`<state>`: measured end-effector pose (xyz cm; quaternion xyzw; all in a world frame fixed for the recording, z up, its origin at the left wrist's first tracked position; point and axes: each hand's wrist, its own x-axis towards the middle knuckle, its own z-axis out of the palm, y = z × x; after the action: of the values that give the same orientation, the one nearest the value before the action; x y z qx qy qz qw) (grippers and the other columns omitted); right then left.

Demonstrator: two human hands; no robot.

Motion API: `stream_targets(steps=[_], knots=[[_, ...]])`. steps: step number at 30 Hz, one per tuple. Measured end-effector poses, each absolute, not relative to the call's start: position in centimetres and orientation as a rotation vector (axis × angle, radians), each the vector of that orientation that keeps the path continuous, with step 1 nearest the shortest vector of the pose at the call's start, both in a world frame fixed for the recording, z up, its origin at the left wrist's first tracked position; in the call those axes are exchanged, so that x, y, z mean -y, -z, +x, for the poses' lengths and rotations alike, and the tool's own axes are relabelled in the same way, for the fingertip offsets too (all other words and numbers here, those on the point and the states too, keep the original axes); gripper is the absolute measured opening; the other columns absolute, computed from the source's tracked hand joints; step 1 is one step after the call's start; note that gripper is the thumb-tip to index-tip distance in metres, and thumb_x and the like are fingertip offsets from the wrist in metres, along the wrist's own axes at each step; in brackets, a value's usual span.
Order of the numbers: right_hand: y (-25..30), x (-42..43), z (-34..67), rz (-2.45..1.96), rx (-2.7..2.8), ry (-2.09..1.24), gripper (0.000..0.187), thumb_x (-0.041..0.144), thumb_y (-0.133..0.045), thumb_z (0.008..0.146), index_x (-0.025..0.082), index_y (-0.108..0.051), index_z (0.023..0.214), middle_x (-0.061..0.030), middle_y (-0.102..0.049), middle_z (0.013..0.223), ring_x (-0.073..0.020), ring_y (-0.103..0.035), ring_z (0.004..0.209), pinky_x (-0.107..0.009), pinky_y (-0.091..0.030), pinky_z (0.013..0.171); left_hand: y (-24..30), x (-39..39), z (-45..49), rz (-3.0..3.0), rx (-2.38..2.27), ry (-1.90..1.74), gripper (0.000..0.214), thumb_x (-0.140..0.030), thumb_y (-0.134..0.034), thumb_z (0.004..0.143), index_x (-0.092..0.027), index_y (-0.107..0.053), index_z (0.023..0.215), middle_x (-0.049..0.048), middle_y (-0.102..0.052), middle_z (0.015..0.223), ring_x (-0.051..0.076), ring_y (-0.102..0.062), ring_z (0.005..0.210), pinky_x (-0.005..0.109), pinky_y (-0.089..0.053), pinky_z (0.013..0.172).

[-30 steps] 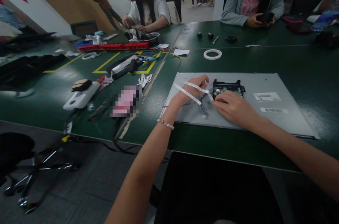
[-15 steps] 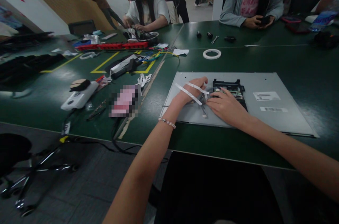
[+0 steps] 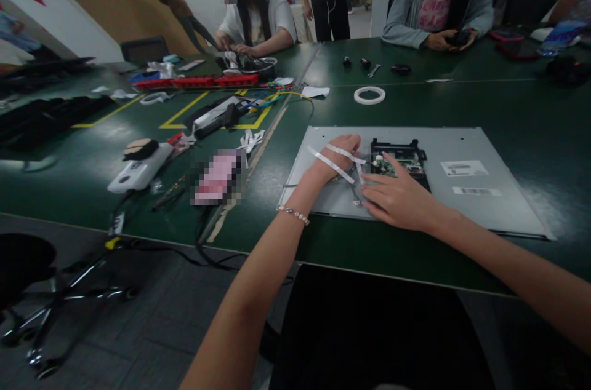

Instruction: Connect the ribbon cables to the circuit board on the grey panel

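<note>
A grey metal panel (image 3: 466,150) lies flat on the green table (image 3: 530,101). A green circuit board in a black frame (image 3: 401,156) sits in its middle. My left hand (image 3: 336,159) rests on the panel left of the board, fingers curled, with two white tape strips (image 3: 330,162) stuck across its back. My right hand (image 3: 397,196) lies on the panel just below the board, fingers stretched towards thin cables (image 3: 354,190) between the two hands. Whether either hand pinches a cable is hidden.
A white tape roll (image 3: 370,95) lies beyond the panel, with small black parts and a wrench (image 3: 375,69) farther back. To the left are a white device (image 3: 141,171), cables, and a red power strip (image 3: 198,80). Two seated people work across the table; another stands behind.
My right hand slid down and left from the circuit board towards the cables, and its fingers stretched out. My left hand stayed put. A standing person behind came closer.
</note>
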<state>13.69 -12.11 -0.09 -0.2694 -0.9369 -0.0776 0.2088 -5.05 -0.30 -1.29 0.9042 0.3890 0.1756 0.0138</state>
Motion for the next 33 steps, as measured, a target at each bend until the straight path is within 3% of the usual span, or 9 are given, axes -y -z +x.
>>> stream_targets(steps=[6,10,14,17,21,27,33], knots=[[0.0,12.2,14.0,-0.714,2.569,0.085,0.027,0.024,-0.045,0.095,0.018,-0.070,0.089,-0.0023,-0.071,0.092,-0.0168,-0.062,0.104,-0.051,-0.018,0.115,0.7,0.4,-5.3,2.833,-1.394,-0.450,0.009,-0.012,-0.049,0.084,-0.016,-0.054,0.091,0.0080,-0.061,0.090,0.021,-0.057,0.087,0.031,-0.040,0.075],[0.0,11.7,14.8,-0.795,2.395,0.016,0.025,0.023,-0.046,0.094,0.017,-0.070,0.094,-0.0050,-0.070,0.100,-0.0170,-0.063,0.103,-0.046,-0.032,0.110,-0.2,0.9,-5.3,2.851,-1.472,-0.442,0.008,-0.016,-0.051,0.085,-0.016,-0.055,0.091,0.0092,-0.062,0.091,0.023,-0.057,0.088,0.033,-0.040,0.074],[-0.5,10.8,15.7,-0.984,2.087,-0.143,0.025,0.024,-0.049,0.092,0.018,-0.068,0.108,-0.0065,-0.067,0.110,-0.0191,-0.063,0.102,-0.041,-0.048,0.096,-1.3,1.8,-4.2,2.811,-1.426,-0.668,0.005,-0.019,-0.051,0.086,-0.017,-0.054,0.089,0.0072,-0.061,0.086,0.021,-0.057,0.081,0.031,-0.040,0.071],[-0.6,10.3,16.0,-1.075,1.845,-0.441,0.027,0.031,-0.054,0.090,0.019,-0.066,0.111,-0.0068,-0.068,0.106,-0.0189,-0.066,0.091,-0.034,-0.056,0.075,-2.1,2.7,-2.9,2.796,-1.356,-0.802,0.004,-0.019,-0.050,0.088,-0.017,-0.053,0.088,0.0067,-0.061,0.086,0.020,-0.056,0.079,0.031,-0.039,0.070],[-0.5,10.2,15.6,-1.049,1.610,-0.854,0.032,0.039,-0.059,0.087,0.016,-0.064,0.109,-0.0064,-0.069,0.089,-0.0168,-0.067,0.076,-0.025,-0.054,0.055,-2.5,4.0,-1.6,2.827,-1.364,-0.785,0.004,-0.018,-0.049,0.088,-0.017,-0.052,0.089,0.0068,-0.061,0.086,0.021,-0.055,0.082,0.032,-0.038,0.071],[-1.0,10.5,15.6,-0.989,1.532,-1.086,0.026,0.036,-0.071,0.076,0.015,-0.066,0.090,-0.0051,-0.068,0.077,-0.0146,-0.065,0.066,-0.025,-0.055,0.056,-2.2,4.9,-0.9,2.873,-1.373,-0.698,0.006,-0.018,-0.049,0.089,-0.017,-0.053,0.092,0.0082,-0.061,0.089,0.024,-0.056,0.088,0.034,-0.037,0.072],[-2.3,9.7,19.6,-1.032,1.426,-1.031,0.018,0.031,-0.075,0.072,0.019,-0.069,0.084,-0.0026,-0.066,0.076,-0.0117,-0.060,0.063,-0.027,-0.052,0.059,-2.0,4.2,-1.9,2.783,-1.489,-0.765,0.008,-0.018,-0.045,0.090,-0.017,-0.053,0.091,0.0088,-0.061,0.090,0.024,-0.056,0.090,0.036,-0.039,0.075]])
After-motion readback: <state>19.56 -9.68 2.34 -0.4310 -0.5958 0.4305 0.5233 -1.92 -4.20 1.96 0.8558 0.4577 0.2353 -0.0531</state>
